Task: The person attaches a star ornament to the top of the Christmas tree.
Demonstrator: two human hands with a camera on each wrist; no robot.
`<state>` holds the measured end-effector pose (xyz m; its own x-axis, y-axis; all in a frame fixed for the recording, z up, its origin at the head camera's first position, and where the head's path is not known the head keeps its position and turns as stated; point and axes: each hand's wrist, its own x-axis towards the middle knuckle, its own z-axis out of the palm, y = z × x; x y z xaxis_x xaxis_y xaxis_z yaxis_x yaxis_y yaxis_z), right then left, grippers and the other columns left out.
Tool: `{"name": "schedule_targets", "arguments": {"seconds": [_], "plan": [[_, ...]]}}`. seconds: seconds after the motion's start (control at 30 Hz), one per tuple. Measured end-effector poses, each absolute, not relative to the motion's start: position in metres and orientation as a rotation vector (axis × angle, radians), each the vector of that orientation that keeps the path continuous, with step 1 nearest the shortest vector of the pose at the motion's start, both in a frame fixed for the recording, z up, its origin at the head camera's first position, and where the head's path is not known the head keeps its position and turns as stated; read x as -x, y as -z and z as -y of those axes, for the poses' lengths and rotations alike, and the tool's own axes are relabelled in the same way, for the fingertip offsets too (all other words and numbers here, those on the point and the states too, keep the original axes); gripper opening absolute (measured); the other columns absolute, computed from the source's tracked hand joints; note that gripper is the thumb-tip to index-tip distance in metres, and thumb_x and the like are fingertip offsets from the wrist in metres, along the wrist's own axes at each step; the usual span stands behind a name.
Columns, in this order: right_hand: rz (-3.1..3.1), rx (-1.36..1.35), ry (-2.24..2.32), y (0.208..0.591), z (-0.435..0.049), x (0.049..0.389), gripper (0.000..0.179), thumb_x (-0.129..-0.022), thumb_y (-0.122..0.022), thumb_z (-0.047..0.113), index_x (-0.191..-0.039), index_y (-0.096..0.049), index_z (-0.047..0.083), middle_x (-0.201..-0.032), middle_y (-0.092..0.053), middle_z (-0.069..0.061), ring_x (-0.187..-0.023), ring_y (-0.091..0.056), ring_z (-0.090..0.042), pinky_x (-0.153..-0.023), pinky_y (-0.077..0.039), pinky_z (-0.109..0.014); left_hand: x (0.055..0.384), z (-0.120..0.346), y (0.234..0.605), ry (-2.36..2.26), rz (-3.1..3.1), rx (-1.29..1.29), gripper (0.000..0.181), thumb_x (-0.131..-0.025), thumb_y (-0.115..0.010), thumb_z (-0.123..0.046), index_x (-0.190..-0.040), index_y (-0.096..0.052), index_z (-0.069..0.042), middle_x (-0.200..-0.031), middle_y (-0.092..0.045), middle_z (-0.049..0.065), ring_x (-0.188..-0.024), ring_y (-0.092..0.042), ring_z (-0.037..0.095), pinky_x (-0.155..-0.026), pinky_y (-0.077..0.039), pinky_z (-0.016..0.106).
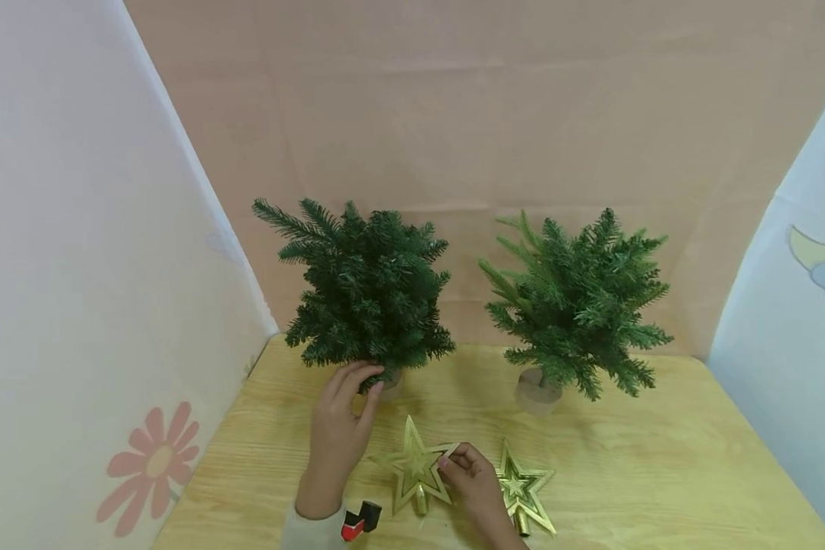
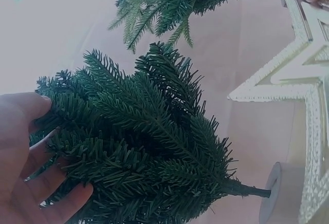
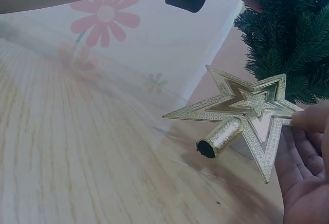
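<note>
A small green artificial Christmas tree [image 1: 371,290] stands on a round wooden base at the back left of the table. My left hand [image 1: 344,412] is at its lower front branches, thumb and fingers spread apart among the needles [image 2: 128,131]. In my right hand [image 1: 477,481] I pinch one point of a gold star tree topper [image 3: 257,106] between thumb and fingers. Its hollow socket [image 3: 218,136] faces down and toward me. A second gold star topper [image 1: 516,485] lies on the table just right of that hand, partly covered by it.
Another small tree [image 1: 584,298] with some lighter green sprigs stands at the back right on its wooden base [image 1: 538,393]. The wooden table [image 1: 660,473] meets a pinkish backdrop [image 1: 454,114] behind, with pale printed walls on both sides.
</note>
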<state>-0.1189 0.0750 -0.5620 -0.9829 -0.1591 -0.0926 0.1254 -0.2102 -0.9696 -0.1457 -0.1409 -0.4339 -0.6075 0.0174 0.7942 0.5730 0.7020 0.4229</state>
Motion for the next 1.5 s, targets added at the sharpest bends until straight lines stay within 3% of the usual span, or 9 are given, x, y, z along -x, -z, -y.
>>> {"name": "schedule_targets", "arguments": {"seconds": [0.13,0.33,0.63,1.0,1.3,1.5], "plan": [[-1.858,0.045,2.326,0.563,-0.078,0.119,0.026,-0.091,-0.069,0.014,-0.09,-0.048,-0.002,-0.089,-0.063,-0.006,-0.084,-0.062,-0.015,-0.082,-0.054,-0.032,0.145,0.141,0.436,0.878,2.097,0.448,0.023,-0.09,-0.071,-0.014,-0.113,-0.069,-0.014,-0.116,-0.064,0.006,-0.108,-0.062,0.025,-0.084,-0.054,0.04],[-1.876,0.05,2.347,0.557,-0.08,0.118,0.03,-0.093,-0.067,0.011,-0.095,-0.046,-0.011,-0.088,-0.061,-0.005,-0.084,-0.061,-0.014,-0.082,-0.054,-0.031,0.144,0.142,0.438,0.889,2.092,0.449,0.027,-0.085,-0.075,-0.008,-0.112,-0.069,-0.013,-0.112,-0.065,0.005,-0.105,-0.062,0.024,-0.085,-0.053,0.039],[-1.844,-0.083,2.413,0.541,-0.084,0.12,0.021,-0.093,-0.067,0.015,-0.094,-0.049,0.003,-0.09,-0.061,-0.004,-0.089,-0.063,-0.015,-0.088,-0.053,-0.032,0.145,0.142,0.437,0.891,2.088,0.451,0.027,-0.085,-0.075,-0.008,-0.11,-0.069,-0.012,-0.107,-0.065,0.002,-0.098,-0.064,0.021,-0.08,-0.055,0.036],[-1.812,-0.12,2.493,0.531,-0.086,0.122,0.027,-0.093,-0.067,0.017,-0.102,-0.051,-0.003,-0.096,-0.063,-0.003,-0.096,-0.064,-0.015,-0.09,-0.052,-0.032,0.145,0.142,0.438,0.885,2.098,0.44,0.024,-0.088,-0.073,-0.013,-0.112,-0.069,-0.014,-0.101,-0.064,0.001,-0.089,-0.063,0.018,-0.071,-0.055,0.035],[-1.926,-0.164,2.492,0.517,-0.092,0.121,0.028,-0.095,-0.065,0.014,-0.105,-0.051,-0.008,-0.096,-0.064,-0.004,-0.097,-0.065,-0.015,-0.089,-0.052,-0.031,0.143,0.144,0.438,0.893,2.111,0.432,0.021,-0.092,-0.07,-0.019,-0.112,-0.068,-0.014,-0.102,-0.064,0.0,-0.091,-0.063,0.018,-0.071,-0.055,0.036],[-1.991,-0.209,2.481,0.503,-0.098,0.122,0.027,-0.095,-0.065,0.014,-0.102,-0.051,-0.007,-0.093,-0.062,-0.005,-0.093,-0.065,-0.015,-0.089,-0.053,-0.032,0.145,0.144,0.438,0.889,2.095,0.439,0.027,-0.084,-0.076,-0.009,-0.111,-0.069,-0.01,-0.101,-0.064,0.0,-0.09,-0.064,0.018,-0.072,-0.055,0.036]]}}
